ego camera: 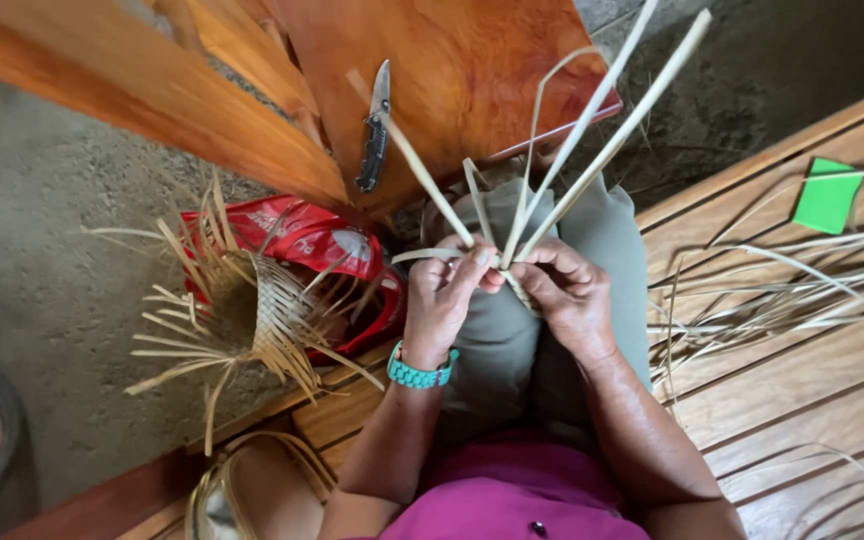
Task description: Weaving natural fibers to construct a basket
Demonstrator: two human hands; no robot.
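Over lap, frame centre: left hand [442, 295] and right hand [562, 290] both closed, pinching crossing of pale leaf strips [552, 150]. Strips fan toward 12–1 o'clock. Likely light, springy, split-prone; grip at crossing. Half-woven basket [252, 315] at 9 o'clock; folding knife [375, 130] at 11.

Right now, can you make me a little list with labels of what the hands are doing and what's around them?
left hand: pinches pale leaf strips where they cross
right hand: grips the same strips from the other side
wrist: turquoise bracelet on the left
lap: grey-green trousers
wooden stool: folding knife on it
floor: half-woven basket, red bag
bench: loose strips, green card
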